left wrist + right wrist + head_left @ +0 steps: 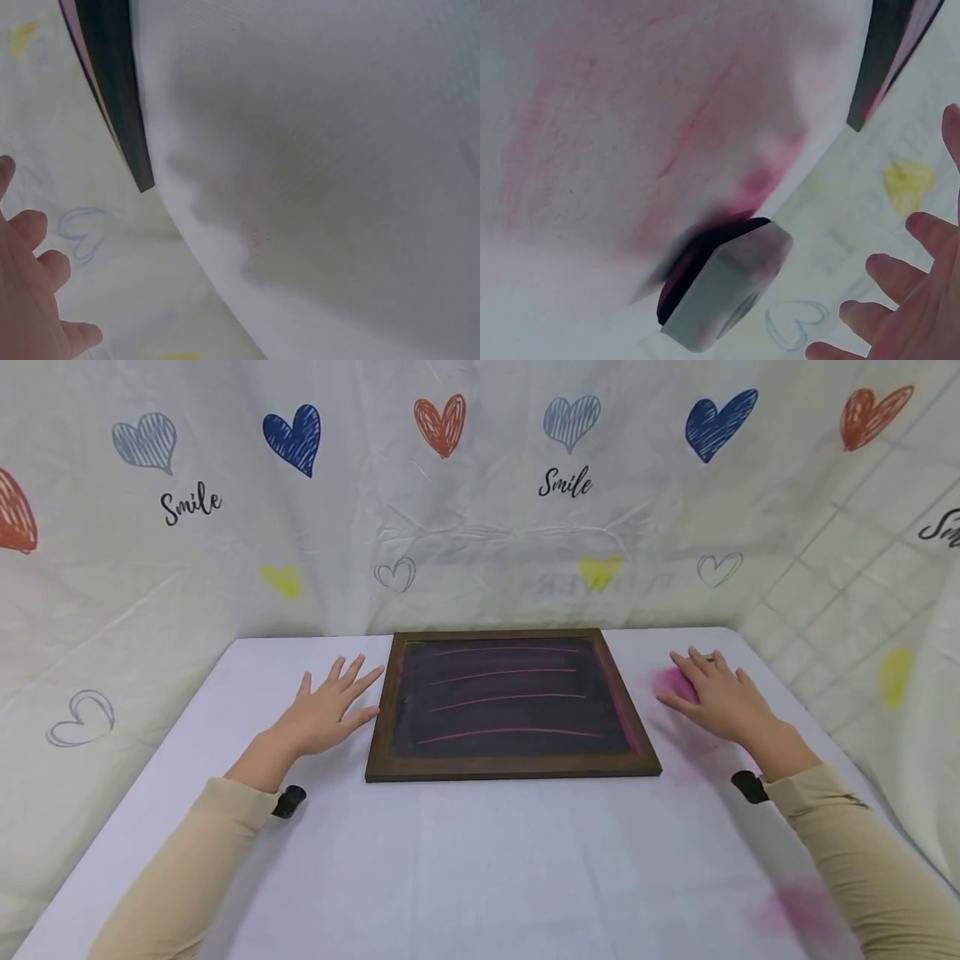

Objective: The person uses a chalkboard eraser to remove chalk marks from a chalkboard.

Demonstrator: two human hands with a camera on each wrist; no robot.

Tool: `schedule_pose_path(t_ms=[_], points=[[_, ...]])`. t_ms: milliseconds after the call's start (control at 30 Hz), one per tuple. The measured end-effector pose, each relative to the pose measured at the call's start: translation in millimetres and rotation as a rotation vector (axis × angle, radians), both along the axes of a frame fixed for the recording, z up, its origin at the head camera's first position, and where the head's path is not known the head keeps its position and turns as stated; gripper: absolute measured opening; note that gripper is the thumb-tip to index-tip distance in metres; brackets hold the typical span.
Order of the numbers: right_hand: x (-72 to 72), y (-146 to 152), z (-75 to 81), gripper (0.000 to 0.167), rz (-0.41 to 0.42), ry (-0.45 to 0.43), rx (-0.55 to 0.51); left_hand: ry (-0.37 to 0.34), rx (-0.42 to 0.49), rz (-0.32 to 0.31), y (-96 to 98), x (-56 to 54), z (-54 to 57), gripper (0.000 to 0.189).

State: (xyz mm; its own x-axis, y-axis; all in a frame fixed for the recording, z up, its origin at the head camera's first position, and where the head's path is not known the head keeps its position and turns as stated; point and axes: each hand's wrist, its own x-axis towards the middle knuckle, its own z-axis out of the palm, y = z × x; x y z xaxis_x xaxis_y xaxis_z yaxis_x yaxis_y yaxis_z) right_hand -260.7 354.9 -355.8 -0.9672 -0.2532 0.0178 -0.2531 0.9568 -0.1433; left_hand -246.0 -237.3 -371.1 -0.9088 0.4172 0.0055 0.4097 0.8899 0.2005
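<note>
Beige sleeves (176, 868) reach in from both lower corners. Beyond them, one framed chalkboard (495, 768) with four pink lines (510, 730) rests on one white table (495, 860), between the left hand (321, 714) and right hand (720, 697). Both hands are well apart, fingers spread, holding nothing. Near the right hand sits one eraser (731, 289); gripping its pale back, dark face flat, would probably give even strokes.

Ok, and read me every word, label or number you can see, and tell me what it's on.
"Smile": backdrop cloth, left.
"Smile": backdrop cloth, right of centre.
"Sm", cut off: backdrop cloth, far right.
Faint lettering by a yellow heart: unreadable.
Chalkboard: pink lines, no words.
</note>
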Motion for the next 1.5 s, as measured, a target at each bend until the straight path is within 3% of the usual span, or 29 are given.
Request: schedule_pose_path(t_ms=[233,367,500,800,1267,1500], points=[[-2.6,13,-0.5,0.079,-0.021,0.031,0.019,-0.03,-0.015,-0.077,1.6,2.3,-6.0,0.071],[-6.1,21,0.0,0.079,-0.044,0.021,0.01,-0.037,-0.063,-0.072,1.9,0.6,-8.4,0.072],[-11.2,27,-0.2,0.083,-0.072,-0.023,-0.003,-0.059,-0.119,-0.051,0.7,-0.7,-10.8,0.071],[-16.2,45,-5.0,0.089,-0.171,-0.146,-0.055,-0.096,-0.202,-0.089,7.0,-2.7,-14.6,0.069],[-31.5,55,-15.7,0.087,-0.179,-0.19,-0.121,-0.093,-0.222,-0.099,13.5,-2.4,-16.7,0.07],[-38.9,52,-23.1,0.083,-0.223,-0.156,-0.125,-0.116,-0.207,-0.095,13.0,-0.9,-15.8,0.07]])
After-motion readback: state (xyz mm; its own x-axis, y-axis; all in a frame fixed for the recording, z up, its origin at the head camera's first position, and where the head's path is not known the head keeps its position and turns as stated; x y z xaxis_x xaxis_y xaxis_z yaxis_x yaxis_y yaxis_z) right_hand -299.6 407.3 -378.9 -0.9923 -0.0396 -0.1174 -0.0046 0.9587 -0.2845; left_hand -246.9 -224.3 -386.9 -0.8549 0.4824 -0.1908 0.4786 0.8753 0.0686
